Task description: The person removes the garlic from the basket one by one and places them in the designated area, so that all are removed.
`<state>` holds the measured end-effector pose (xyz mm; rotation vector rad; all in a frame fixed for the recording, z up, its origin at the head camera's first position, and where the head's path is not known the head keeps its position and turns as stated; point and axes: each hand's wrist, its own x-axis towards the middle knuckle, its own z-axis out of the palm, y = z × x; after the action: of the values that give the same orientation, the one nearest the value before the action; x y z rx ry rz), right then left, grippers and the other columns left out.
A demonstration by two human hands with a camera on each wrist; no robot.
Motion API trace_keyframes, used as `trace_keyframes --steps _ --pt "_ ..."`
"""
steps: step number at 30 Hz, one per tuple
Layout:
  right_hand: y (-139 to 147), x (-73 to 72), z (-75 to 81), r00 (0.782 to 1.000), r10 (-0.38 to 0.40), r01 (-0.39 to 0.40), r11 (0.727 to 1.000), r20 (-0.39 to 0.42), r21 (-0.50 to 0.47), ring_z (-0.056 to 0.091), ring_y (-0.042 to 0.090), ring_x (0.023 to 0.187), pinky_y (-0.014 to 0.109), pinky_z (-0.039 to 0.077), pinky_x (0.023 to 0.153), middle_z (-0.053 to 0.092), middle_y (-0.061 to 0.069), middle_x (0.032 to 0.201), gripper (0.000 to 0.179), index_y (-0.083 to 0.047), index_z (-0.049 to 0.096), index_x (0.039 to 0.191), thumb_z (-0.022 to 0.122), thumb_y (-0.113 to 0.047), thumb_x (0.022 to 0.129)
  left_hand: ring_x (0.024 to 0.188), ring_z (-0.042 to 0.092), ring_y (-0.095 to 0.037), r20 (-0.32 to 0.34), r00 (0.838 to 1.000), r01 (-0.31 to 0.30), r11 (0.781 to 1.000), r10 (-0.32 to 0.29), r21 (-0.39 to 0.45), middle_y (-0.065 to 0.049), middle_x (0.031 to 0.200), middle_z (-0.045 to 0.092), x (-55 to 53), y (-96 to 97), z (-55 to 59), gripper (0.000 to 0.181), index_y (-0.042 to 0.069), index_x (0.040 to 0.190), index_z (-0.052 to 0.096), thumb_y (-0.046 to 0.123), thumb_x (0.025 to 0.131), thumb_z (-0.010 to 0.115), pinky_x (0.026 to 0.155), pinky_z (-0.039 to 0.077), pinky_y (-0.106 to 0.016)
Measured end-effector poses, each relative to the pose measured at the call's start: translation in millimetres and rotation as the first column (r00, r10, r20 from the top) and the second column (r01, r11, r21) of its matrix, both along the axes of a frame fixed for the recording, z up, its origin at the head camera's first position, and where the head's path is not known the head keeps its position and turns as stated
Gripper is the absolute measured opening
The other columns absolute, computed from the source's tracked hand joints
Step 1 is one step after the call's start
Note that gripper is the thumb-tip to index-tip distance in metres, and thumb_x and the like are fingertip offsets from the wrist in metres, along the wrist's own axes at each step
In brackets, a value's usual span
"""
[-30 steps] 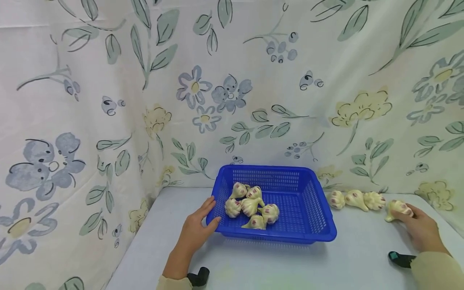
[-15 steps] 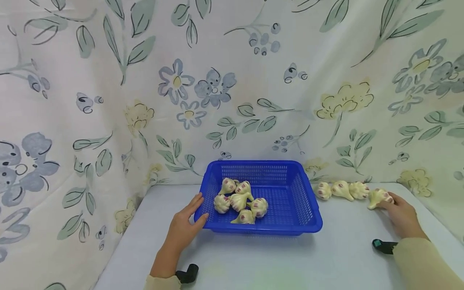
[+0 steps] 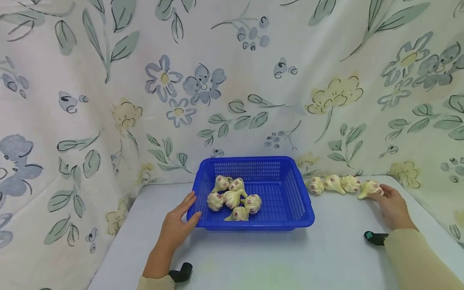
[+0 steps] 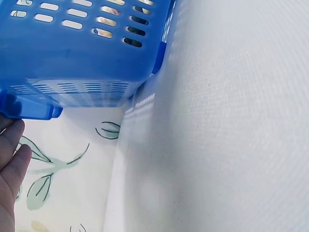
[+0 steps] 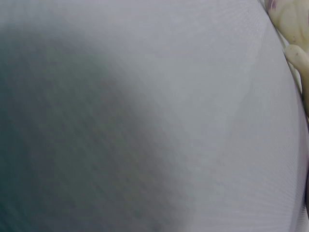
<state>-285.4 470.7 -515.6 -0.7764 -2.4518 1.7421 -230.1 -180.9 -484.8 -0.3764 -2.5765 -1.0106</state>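
I have the left hand nearest [image 3: 176, 225], loosely spread, resting against the left side of the blue basket [image 3: 253, 224]. Well right of the basket, the right hand [image 3: 394, 208] pinches a garlic bulb [image 3: 369, 189] by its round end; I judge it light, firm, possibly slippery, best held around that fat body. Slightly farther off, three more bulbs [image 3: 333, 183] line up toward the basket's right side.

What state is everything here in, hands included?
Blue basket: upright, partly filled
Garlic inside: six bulbs, clustered
Garlic outside: three bulbs, in a row
Rightmost bulb: held
Left hand: touching the basket
Right hand: holding the rightmost bulb
Floral curtain: hanging, creased
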Motion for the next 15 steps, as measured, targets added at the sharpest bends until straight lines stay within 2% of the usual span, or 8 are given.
trace_keyframes --steps 7,12,15 --pt "-3.0 -5.4 5.1 1.0 0.014 -0.013 0.994 -0.011 0.105 0.015 0.041 0.149 0.055 0.024 0.118 0.008 0.021 0.164 0.094 -0.005 0.01 0.158 0.057 -0.054 0.093 0.14 0.043 -0.023 -0.006 1.0 0.012 1.0 -0.012 0.022 0.003 0.154 0.042 -2.4 -0.2 3.4 0.056 0.014 0.145 0.051 0.031 0.093 0.068 0.106 0.042 -0.046" --pt "-3.2 -7.2 2.7 1.0 -0.006 0.004 0.995 0.022 0.104 0.015 0.043 0.148 0.057 0.025 0.117 0.008 0.018 0.165 0.094 -0.009 0.01 0.158 0.058 -0.056 0.092 0.141 0.043 -0.023 0.023 1.0 0.007 1.0 -0.007 0.029 0.004 0.154 0.041 -1.5 0.4 4.3 0.056 0.015 0.145 0.051 0.03 0.093 0.067 0.107 0.041 -0.047" --pt "-2.4 -5.9 -1.6 0.998 -0.025 0.021 0.996 0.05 0.092 0.017 0.042 0.148 0.057 0.027 0.116 0.008 0.016 0.165 0.093 -0.013 0.011 0.159 0.059 -0.056 0.092 0.14 0.044 -0.025 0.019 1.0 0.011 1.0 -0.012 0.018 0.003 0.154 0.042 -0.8 0.4 2.4 0.056 0.014 0.144 0.052 0.03 0.093 0.068 0.107 0.042 -0.047"
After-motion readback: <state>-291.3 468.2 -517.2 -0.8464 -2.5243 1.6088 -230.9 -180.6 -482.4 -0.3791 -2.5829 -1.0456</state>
